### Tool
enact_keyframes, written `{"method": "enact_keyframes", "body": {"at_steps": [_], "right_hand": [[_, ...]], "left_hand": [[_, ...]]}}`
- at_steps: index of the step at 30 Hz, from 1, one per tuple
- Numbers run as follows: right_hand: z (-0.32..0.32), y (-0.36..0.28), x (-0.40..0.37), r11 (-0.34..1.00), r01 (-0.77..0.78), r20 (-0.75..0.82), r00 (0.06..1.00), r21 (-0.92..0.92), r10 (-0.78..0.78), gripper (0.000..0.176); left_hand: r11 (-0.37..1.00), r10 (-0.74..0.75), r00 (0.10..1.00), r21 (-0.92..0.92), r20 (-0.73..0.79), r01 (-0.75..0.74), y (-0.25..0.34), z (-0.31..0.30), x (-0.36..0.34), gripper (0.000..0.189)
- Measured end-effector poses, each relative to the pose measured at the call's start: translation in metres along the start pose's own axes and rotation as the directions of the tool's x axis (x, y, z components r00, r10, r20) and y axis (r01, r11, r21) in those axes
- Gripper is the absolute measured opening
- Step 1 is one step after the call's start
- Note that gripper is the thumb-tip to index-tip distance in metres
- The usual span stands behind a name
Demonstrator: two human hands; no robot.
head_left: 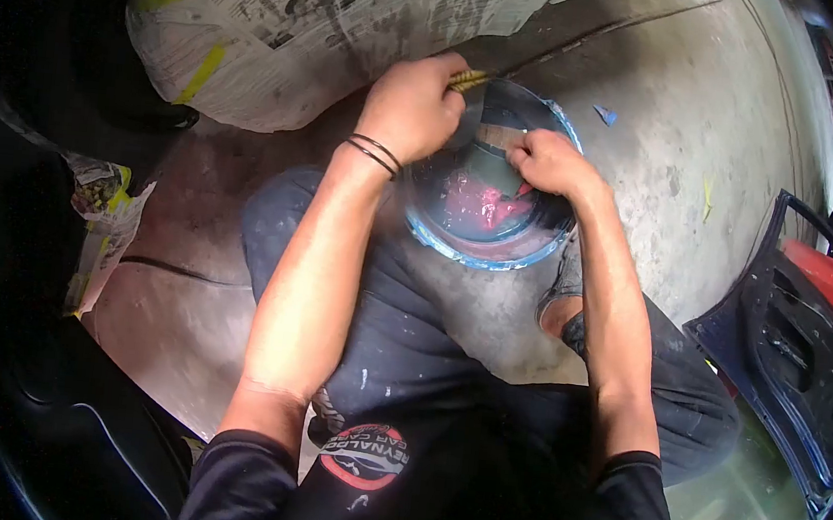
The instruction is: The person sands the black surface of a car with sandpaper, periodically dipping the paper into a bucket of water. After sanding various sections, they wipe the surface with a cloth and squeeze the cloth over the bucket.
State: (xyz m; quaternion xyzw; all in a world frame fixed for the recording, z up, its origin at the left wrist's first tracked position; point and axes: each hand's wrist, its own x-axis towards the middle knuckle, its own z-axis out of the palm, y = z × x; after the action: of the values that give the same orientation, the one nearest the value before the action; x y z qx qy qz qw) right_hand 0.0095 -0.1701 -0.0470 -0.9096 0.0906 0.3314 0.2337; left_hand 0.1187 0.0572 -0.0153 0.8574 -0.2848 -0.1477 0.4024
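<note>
A round bucket (457,254) with a blue paint-marked rim stands on the floor between my legs, cloudy water in it. My left hand (412,109) is closed over the bucket's left side, gripping a yellow-and-black striped thing (469,79) whose kind I cannot tell. On the right, my right hand (556,163) reaches over the rim, its fingers pinched at the edge of a tan-and-grey piece (500,137) that looks like sandpaper. Below it, a pinkish-red thing (486,207) shows in the water.
Newspaper (288,31) held with yellow tape covers a large body ahead and left. A blue scrap (604,115) lies on the concrete floor (665,133) beyond the bucket. At right leans a dark car door panel (791,337). My bent legs flank the bucket.
</note>
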Motion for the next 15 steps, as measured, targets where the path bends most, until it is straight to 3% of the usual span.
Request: {"method": "enact_keyframes", "body": {"at_steps": [3,6,9,10,12,13,15], "right_hand": [[0.012,-0.001,0.022,0.984,0.099,-0.305,0.942,-0.146,-0.140,0.027],[0.029,0.004,0.049,0.958,0.198,-0.399,0.877,-0.208,-0.268,0.030],[0.039,0.008,0.073,0.911,0.214,-0.148,0.949,-0.354,-0.280,0.029],[0.053,0.014,0.085,0.919,0.232,-0.131,0.949,-0.318,-0.285,0.026],[0.059,0.016,0.099,0.932,0.228,-0.021,0.970,-0.283,-0.244,0.038],[0.067,0.021,0.113,0.948,0.215,0.028,0.976,-0.234,-0.214,0.042],[0.063,0.018,0.125,0.965,0.164,0.193,0.973,-0.206,-0.124,0.045]], "left_hand": [[0.984,-0.023,0.991,0.177,0.134,-0.001,0.014,0.011,0.003,0.031],[0.939,-0.100,0.940,0.343,0.326,-0.019,0.016,0.028,0.004,0.029],[0.894,-0.241,0.890,0.445,0.388,0.048,0.014,0.048,0.002,0.040],[0.880,-0.283,0.862,0.471,0.421,0.059,0.008,0.056,-0.003,0.042],[0.826,-0.433,0.777,0.547,0.457,0.139,0.005,0.065,-0.010,0.044],[0.770,-0.540,0.732,0.595,0.416,0.229,0.006,0.073,-0.013,0.038],[0.725,-0.535,0.832,0.584,0.145,0.365,-0.007,0.115,-0.038,0.034]]}}
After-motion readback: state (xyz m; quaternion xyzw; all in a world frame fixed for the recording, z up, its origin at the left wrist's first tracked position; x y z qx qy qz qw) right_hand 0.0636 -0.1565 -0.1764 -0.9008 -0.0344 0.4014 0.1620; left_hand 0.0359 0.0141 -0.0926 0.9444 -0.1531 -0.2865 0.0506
